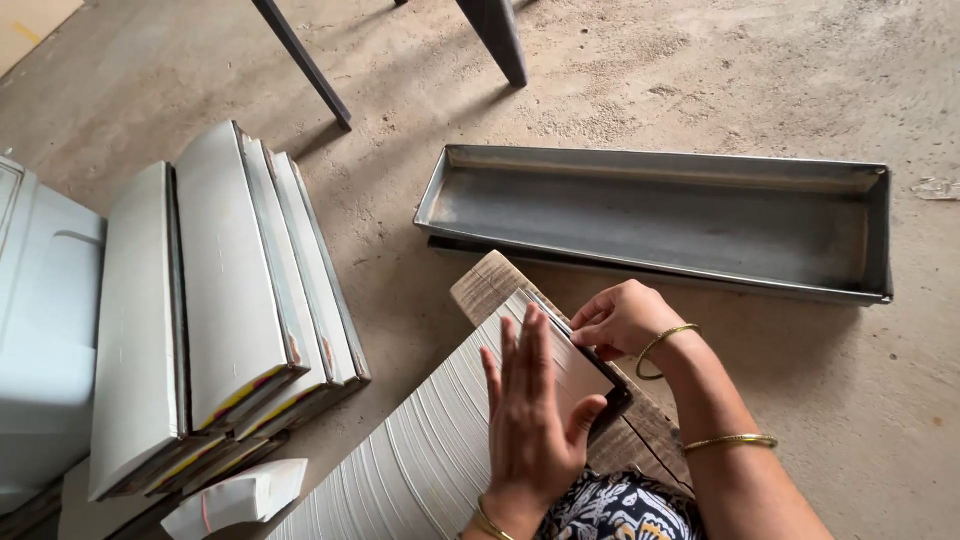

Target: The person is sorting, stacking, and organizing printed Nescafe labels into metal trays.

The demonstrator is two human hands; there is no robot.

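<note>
A thick fanned stack of white paper sheets (430, 450) lies across a wooden board (485, 283) on the floor. My left hand (533, 410) lies flat on top of the stack, fingers spread and pointing away from me. My right hand (620, 318) pinches the far right edge of the stack, where a thin dark strip (600, 365) runs along the side. Gold bangles circle both wrists.
A long shallow grey metal tray (660, 168) sits on the concrete floor beyond the board. Several bound white paper bundles (215, 300) lean in a row at the left, beside a pale blue-white box (40, 330). Dark furniture legs (500, 40) stand at the top.
</note>
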